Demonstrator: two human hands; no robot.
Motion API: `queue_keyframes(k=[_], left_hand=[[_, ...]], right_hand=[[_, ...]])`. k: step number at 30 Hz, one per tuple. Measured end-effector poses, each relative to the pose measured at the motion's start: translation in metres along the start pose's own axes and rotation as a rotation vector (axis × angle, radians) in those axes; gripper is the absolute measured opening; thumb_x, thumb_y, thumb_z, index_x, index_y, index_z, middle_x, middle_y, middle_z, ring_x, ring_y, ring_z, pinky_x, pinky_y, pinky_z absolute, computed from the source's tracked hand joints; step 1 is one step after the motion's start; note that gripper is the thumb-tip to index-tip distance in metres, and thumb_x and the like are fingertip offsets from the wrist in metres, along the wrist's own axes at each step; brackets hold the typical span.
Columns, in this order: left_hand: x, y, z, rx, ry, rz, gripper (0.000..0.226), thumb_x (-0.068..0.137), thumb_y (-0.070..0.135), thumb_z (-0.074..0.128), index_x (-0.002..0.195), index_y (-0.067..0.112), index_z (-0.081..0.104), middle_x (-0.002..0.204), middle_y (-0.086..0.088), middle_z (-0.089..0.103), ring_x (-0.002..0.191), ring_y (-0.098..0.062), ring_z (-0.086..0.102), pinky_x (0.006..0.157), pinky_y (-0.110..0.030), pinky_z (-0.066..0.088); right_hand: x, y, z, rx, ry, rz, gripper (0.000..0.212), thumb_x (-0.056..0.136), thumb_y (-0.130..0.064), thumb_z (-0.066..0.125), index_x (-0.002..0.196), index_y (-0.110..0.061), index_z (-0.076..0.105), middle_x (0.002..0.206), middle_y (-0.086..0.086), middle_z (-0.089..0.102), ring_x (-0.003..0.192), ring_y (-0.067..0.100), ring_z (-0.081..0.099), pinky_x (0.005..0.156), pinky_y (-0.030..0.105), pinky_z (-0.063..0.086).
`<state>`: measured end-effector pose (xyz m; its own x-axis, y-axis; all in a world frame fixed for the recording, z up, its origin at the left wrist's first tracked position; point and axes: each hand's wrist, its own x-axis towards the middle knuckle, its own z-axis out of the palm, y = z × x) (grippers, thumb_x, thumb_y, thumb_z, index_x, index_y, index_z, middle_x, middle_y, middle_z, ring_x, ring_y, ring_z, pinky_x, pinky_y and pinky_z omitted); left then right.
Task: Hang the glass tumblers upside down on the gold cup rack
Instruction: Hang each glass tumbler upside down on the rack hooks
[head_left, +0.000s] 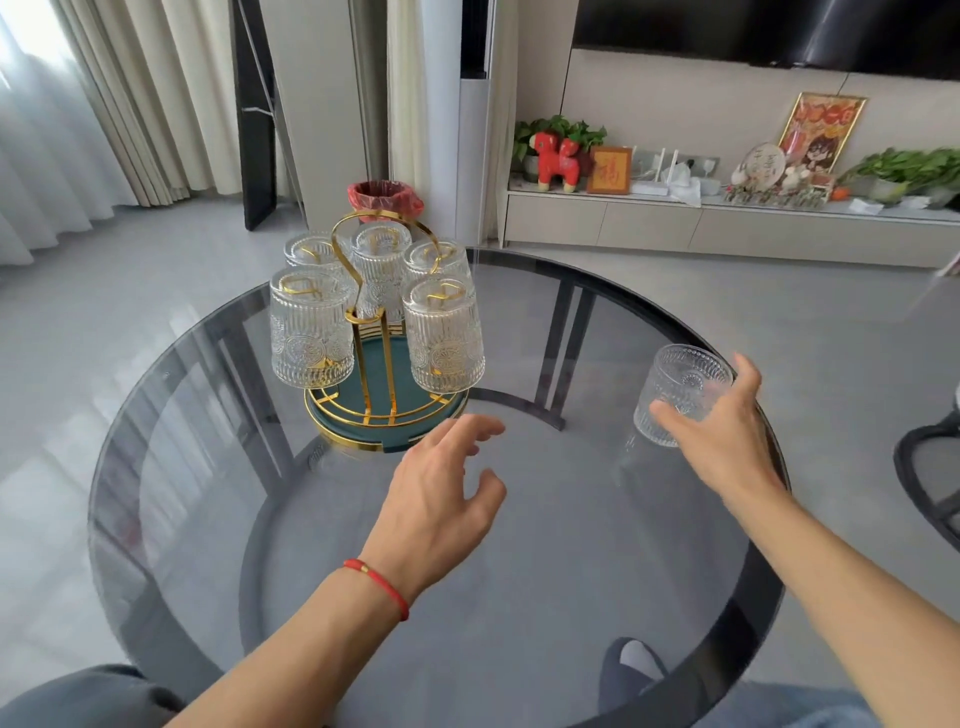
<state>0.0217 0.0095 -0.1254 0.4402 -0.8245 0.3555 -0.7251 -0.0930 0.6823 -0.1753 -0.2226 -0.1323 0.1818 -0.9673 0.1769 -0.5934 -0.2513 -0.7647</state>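
The gold cup rack (366, 358) stands on a round teal tray (415, 415) at the left back of the glass table. Several ribbed glass tumblers hang upside down on its arms, the nearest two at the front left (310, 332) and front right (444, 338). One more glass tumbler (685, 384) stands upright at the table's right edge. My right hand (727, 431) is wrapped around that tumbler, thumb on one side and fingers on the other. My left hand (441, 493) hovers open above the table, just in front of the tray, holding nothing.
The round smoked-glass table (519, 571) has a dark metal frame beneath. A bin with a red bag (387, 197) sits on the floor behind the rack. A dark chair (930, 467) stands at the right. A low cabinet with ornaments (675, 218) runs along the back wall.
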Motion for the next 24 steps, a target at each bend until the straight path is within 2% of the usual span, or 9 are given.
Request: queue_keyframes(k=[4,7,9,12,14,16,19,22,24], left_hand=[[-0.001,0.001,0.0,0.001,-0.035,-0.008,0.038,0.091,0.01,0.065,0.127,0.021,0.062,0.12,0.004,0.066,0.104,-0.012,0.062,0.086,-0.035,0.06],[-0.001,0.002,-0.001,-0.042,-0.04,-0.016,0.038,0.091,0.012,0.067,0.128,0.021,0.062,0.119,0.003,0.068,0.104,-0.01,0.064,0.083,-0.028,0.061],[0.0,0.003,-0.003,-0.156,-0.048,-0.066,0.04,0.091,0.02,0.072,0.129,0.024,0.061,0.12,0.004,0.068,0.103,-0.008,0.066,0.08,-0.026,0.061],[0.001,0.007,-0.008,-0.419,-0.15,-0.199,0.071,0.079,0.053,0.078,0.142,0.035,0.049,0.129,0.01,0.062,0.109,-0.007,0.068,0.085,-0.034,0.063],[0.0,0.011,-0.009,-0.518,-0.193,-0.243,0.086,0.07,0.063,0.078,0.146,0.041,0.043,0.132,0.011,0.058,0.112,-0.008,0.067,0.088,-0.041,0.063],[-0.001,0.011,-0.011,-0.509,-0.129,-0.236,0.083,0.066,0.061,0.08,0.141,0.041,0.048,0.124,0.011,0.063,0.109,-0.009,0.068,0.09,-0.041,0.061],[0.001,0.007,-0.019,-0.62,0.007,-0.301,0.074,0.062,0.053,0.085,0.129,0.035,0.06,0.115,-0.002,0.071,0.104,-0.021,0.073,0.087,-0.049,0.062],[0.003,0.005,-0.027,-0.868,0.054,-0.417,0.077,0.063,0.044,0.086,0.133,0.023,0.059,0.121,-0.019,0.07,0.105,-0.032,0.074,0.087,-0.059,0.061],[0.003,0.006,-0.033,-0.969,0.064,-0.433,0.078,0.065,0.038,0.084,0.136,0.019,0.057,0.124,-0.021,0.07,0.107,-0.033,0.074,0.091,-0.059,0.06]], right_hand=[[0.001,0.006,0.004,0.055,0.033,0.06,0.083,0.072,-0.047,0.087,0.141,-0.03,0.044,0.138,0.004,0.058,0.117,0.018,0.055,0.091,0.031,0.039],[-0.008,-0.003,0.003,0.028,-0.054,-0.166,0.079,0.067,-0.044,0.09,0.133,-0.033,0.047,0.13,-0.006,0.058,0.115,0.016,0.058,0.089,0.032,0.045],[-0.019,-0.017,0.004,0.007,-0.189,-0.364,0.082,0.066,-0.04,0.092,0.136,-0.033,0.048,0.13,-0.008,0.055,0.113,0.01,0.054,0.092,0.024,0.042],[-0.042,-0.045,0.01,-0.01,-0.368,-0.632,0.086,0.064,-0.044,0.09,0.139,-0.034,0.051,0.123,-0.006,0.053,0.115,-0.002,0.052,0.094,0.005,0.035],[-0.062,-0.061,0.017,-0.007,-0.454,-0.741,0.086,0.065,-0.049,0.088,0.142,-0.035,0.052,0.123,-0.008,0.051,0.118,-0.002,0.054,0.096,0.004,0.036],[-0.078,-0.072,0.025,-0.002,-0.496,-0.802,0.086,0.067,-0.05,0.089,0.144,-0.038,0.052,0.124,-0.01,0.051,0.117,0.001,0.057,0.096,0.008,0.041],[-0.087,-0.083,0.029,0.071,-0.528,-0.716,0.086,0.067,-0.059,0.087,0.142,-0.046,0.046,0.129,-0.017,0.053,0.125,0.0,0.055,0.1,0.011,0.042],[-0.09,-0.09,0.031,0.288,-0.675,-0.396,0.072,0.081,-0.07,0.065,0.145,-0.049,0.04,0.145,-0.014,0.052,0.136,0.005,0.052,0.109,0.029,0.045],[-0.096,-0.096,0.038,0.465,-0.775,-0.243,0.059,0.092,-0.064,0.054,0.145,-0.041,0.045,0.146,-0.006,0.059,0.133,0.015,0.058,0.101,0.04,0.056]])
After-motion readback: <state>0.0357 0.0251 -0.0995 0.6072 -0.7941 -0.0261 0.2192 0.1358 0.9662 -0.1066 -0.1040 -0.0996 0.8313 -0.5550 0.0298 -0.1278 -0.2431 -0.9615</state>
